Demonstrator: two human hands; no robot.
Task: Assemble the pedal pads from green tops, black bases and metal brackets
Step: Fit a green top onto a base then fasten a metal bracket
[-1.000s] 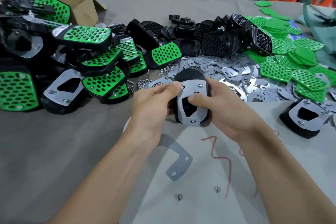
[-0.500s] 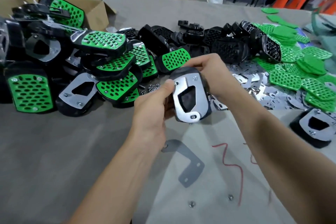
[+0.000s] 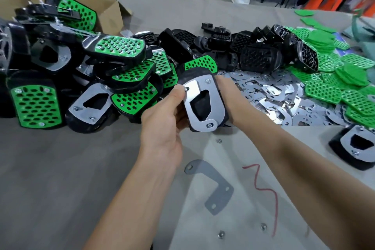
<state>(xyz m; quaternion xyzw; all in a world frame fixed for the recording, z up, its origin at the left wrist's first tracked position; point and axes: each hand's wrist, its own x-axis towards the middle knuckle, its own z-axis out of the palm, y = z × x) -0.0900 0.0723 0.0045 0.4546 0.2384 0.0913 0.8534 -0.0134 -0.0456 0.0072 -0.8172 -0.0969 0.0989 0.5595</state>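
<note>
Left hand [image 3: 162, 119] is clamped on the pedal pad [image 3: 203, 104], thumb pressed on the upper-left corner of its metal bracket [image 3: 215, 103] right beside a screw, fingers tucked behind. Right hand [image 3: 228, 92] sits against the pad's edge at 3 o'clock. Its fingers are hidden behind the pad, so I can't tell its grip.

The pad is held up between both hands, underside towards us. It shows a smooth silver plate with an angular cut-out, over a rounded matte black base [image 3: 192, 73].

At 6 o'clock a loose bent bracket [image 3: 211, 186] lies flat on the grey cloth table [image 3: 60, 168], with nuts [image 3: 221, 234] and a wavy red thread [image 3: 263, 189] nearby. From 9 to 11 o'clock are heaped finished pads [image 3: 36, 105] with perforated green faces. At 12 to 1 o'clock lie the spare black bases [image 3: 257, 61]. At 3 o'clock there's a shiny bracket pile [image 3: 274, 95], and at 2 o'clock the green tops [image 3: 324, 91].
</note>
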